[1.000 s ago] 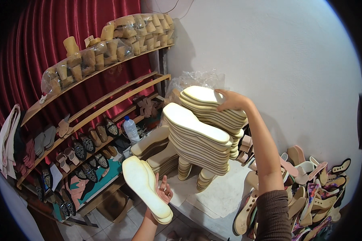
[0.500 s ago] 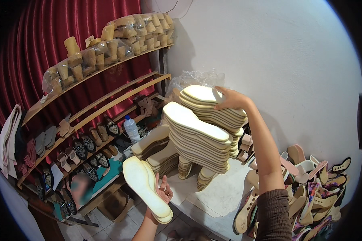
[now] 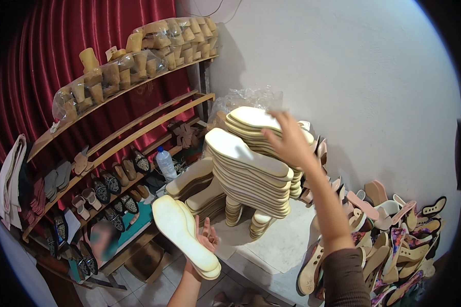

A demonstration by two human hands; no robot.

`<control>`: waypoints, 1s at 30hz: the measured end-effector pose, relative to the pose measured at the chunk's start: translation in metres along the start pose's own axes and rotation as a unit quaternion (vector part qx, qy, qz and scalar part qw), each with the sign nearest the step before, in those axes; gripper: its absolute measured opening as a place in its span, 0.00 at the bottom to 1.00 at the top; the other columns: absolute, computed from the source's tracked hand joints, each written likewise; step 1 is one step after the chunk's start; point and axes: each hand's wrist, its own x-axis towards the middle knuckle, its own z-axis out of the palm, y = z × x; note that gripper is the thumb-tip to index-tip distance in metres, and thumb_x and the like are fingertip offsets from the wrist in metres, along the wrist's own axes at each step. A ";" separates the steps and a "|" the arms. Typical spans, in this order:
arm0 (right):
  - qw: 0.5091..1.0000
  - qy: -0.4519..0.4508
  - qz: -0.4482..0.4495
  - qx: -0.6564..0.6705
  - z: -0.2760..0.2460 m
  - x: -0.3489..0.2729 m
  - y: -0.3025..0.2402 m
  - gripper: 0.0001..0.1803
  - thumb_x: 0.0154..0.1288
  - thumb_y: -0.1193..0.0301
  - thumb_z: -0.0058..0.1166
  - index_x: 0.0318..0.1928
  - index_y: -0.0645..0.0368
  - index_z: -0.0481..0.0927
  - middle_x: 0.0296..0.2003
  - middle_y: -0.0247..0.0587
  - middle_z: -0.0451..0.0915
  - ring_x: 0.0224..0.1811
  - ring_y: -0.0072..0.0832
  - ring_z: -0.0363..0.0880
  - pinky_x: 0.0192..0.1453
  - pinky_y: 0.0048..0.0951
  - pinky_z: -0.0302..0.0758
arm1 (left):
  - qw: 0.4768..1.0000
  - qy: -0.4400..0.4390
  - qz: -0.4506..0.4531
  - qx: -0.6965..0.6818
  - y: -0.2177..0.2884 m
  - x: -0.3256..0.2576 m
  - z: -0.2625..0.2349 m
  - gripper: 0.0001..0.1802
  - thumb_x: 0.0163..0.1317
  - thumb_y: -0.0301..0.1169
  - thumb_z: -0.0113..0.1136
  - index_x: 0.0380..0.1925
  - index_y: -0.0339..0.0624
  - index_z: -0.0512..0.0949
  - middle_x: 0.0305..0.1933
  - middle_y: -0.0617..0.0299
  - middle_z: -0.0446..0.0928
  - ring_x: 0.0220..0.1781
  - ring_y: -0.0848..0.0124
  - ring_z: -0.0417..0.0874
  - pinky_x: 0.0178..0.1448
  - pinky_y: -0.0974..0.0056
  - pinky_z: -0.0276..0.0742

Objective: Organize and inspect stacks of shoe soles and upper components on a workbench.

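Left hand: palm upward, fingers part-open and loosely curled, bearing a small tilted sheaf of flat cream soles, set before the stacks at the near left of the white-sheeted counter

Right hand: blurred, thumb and fingers spread, nothing seen in its grasp; placed at the right part of the rear cream sole stack, contact cannot be told

Front cream sole stack: tall, many layers, just beside the rear one

Clear bottle with blue cap: left of the stacks

Brown wooden rack: far left, before a dark red curtain, carrying black patterned shoes

Heap of beige, pink and floral footwear: right side
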 end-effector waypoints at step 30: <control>0.892 -0.335 0.101 0.287 0.095 -0.181 -0.098 0.43 0.55 0.57 0.57 0.65 0.65 0.53 0.57 0.63 0.65 0.55 0.52 0.70 0.58 0.39 0.67 | 0.960 -0.021 0.184 0.212 -0.002 0.021 0.056 0.46 0.54 0.68 0.43 0.61 0.43 0.59 0.55 0.52 0.69 0.52 0.56 0.74 0.54 0.49 0.72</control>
